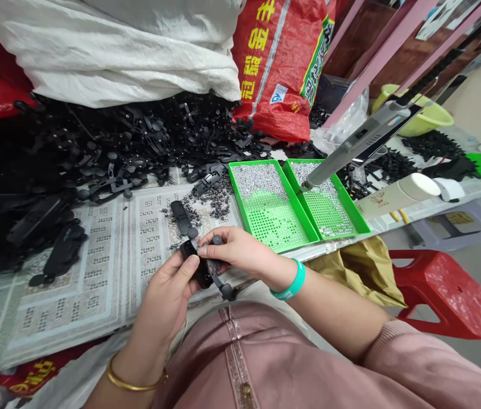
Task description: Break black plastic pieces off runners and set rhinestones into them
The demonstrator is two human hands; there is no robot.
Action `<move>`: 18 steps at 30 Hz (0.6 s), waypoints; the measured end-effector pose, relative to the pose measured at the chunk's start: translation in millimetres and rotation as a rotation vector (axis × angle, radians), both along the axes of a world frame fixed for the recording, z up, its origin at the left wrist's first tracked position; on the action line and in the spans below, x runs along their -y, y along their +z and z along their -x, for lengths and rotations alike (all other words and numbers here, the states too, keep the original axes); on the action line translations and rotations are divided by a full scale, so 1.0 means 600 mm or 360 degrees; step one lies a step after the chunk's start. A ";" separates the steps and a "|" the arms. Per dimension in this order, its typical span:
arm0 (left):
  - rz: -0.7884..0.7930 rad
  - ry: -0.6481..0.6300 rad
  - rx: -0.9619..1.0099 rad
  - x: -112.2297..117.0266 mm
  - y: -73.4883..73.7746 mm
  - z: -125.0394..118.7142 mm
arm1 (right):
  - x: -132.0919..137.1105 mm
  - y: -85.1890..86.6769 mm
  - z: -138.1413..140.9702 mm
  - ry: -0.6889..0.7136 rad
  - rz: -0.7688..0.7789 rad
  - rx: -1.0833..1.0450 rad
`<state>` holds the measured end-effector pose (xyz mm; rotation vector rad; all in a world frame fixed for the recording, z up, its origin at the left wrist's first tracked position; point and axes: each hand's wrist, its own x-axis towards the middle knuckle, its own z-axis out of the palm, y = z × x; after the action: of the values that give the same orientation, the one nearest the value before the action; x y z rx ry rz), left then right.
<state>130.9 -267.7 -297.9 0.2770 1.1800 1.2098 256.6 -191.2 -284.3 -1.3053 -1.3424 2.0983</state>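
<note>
Black plastic forms the long jointed piece [202,277], its long axis slanting away leftward, between the left hand [169,291], whose fingers grip its left side, and the right hand [240,250], whose thumb and forefinger pinch close on top, partly hidden. Beyond them, rightward, sits a shallow green plastic tray [298,245].

The scene is taken in by a single head-worn camera, faced forward and steeply down over the wearer's front. The pink top [274,352] is seen close up, from above, at the bottom of the frame. The left hand [171,292] and right hand [240,250] are framed near the middle, at close range. The table [74,301] is shown slanting up toward the right; beyond it, the red sack [285,62] is viewed farther off, at the top.
</note>
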 end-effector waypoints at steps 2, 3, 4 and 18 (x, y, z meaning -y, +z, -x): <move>-0.0012 -0.0007 0.0008 -0.002 0.001 0.000 | -0.002 0.001 -0.001 0.0013 0.0001 0.0021; -0.0024 -0.0010 0.0010 -0.003 0.001 0.000 | -0.003 0.001 -0.001 0.0024 -0.0002 0.0024; -0.0037 -0.0013 0.0012 -0.004 0.001 0.000 | -0.005 0.001 -0.002 0.0037 -0.0010 0.0024; -0.0087 0.0029 0.0051 -0.013 -0.003 -0.002 | -0.013 0.009 -0.001 0.0165 -0.0238 0.0165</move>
<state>132.2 -259.9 -299.7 0.2873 1.1253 1.2595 257.0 -183.3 -278.7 -1.3241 -1.6093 1.9753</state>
